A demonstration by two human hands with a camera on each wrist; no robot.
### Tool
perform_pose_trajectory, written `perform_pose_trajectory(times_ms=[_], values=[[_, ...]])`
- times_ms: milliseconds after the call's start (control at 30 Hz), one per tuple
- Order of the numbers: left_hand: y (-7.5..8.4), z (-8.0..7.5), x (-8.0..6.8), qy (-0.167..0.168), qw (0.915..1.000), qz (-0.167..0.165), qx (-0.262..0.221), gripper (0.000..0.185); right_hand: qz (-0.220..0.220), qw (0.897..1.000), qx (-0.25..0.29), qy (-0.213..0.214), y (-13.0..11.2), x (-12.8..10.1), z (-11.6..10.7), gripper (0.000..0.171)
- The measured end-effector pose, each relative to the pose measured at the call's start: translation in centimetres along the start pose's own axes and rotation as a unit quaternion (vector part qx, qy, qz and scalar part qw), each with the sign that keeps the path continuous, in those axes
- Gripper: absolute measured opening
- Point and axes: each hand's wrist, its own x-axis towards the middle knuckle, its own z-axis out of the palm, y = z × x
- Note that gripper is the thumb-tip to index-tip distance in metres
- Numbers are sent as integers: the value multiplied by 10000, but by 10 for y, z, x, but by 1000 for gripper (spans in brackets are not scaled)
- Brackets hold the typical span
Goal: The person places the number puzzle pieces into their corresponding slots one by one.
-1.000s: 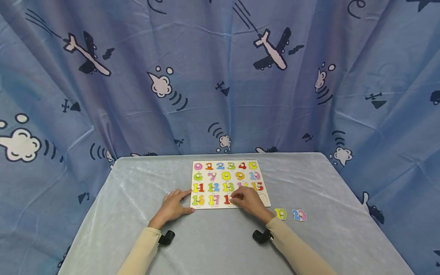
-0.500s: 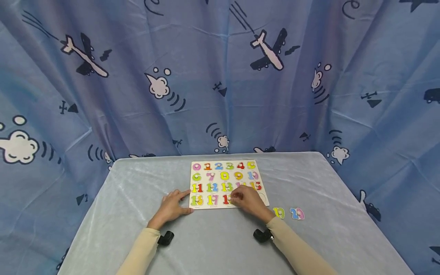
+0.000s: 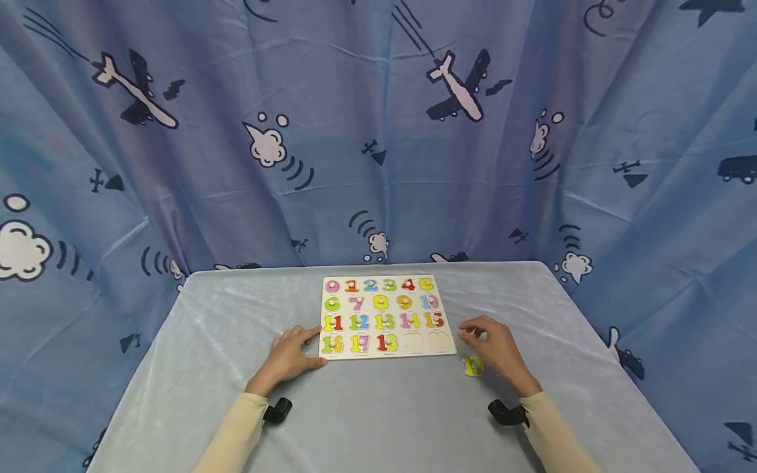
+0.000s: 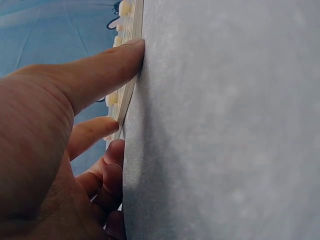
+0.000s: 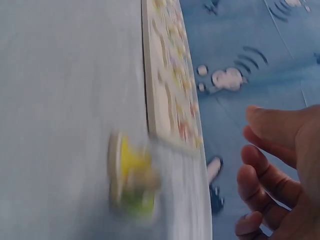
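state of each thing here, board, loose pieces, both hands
puzzle board: flat on the table, two bottom-right slots bare, the rest filled
piece 19: loose on the cloth, right of the board
left hand: fingers straight, touching the board's left edge
right hand: relaxed above the cloth beside piece 19, holding nothing
table: covered with pale cloth

Your right hand (image 3: 497, 348) hides the piece beside the yellow 19 piece (image 3: 472, 366). In your right wrist view that yellow piece is a blur.
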Motion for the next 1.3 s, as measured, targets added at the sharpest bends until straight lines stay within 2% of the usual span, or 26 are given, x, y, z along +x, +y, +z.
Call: perform_pose_trajectory(times_ms=[200,467,800,933,1100,1300], values=[[-2,-3,0,32,10000,-7,8,75,-95,9994,-265,192,22,-19,-10,15],[-4,2,-2,-34,9999,-95,-37,76,-488,9972,-544,-131,41,-40,-3,17],[-5,7,-4,9,9999,-94,-87,76,-622,9963,-358,-477,43,-43,-1,9],[-4,5,-3,20,10000,-83,-38,76,-715,9960,-373,-394,38,-35,-3,10],[-3,1,-1,48,10000,-82,-4,75,-686,9970,-178,-298,14,-9,-5,10],[-1,2,0,15,10000,-56,-20,75,-847,9945,154,-600,-17,16,15,10]])
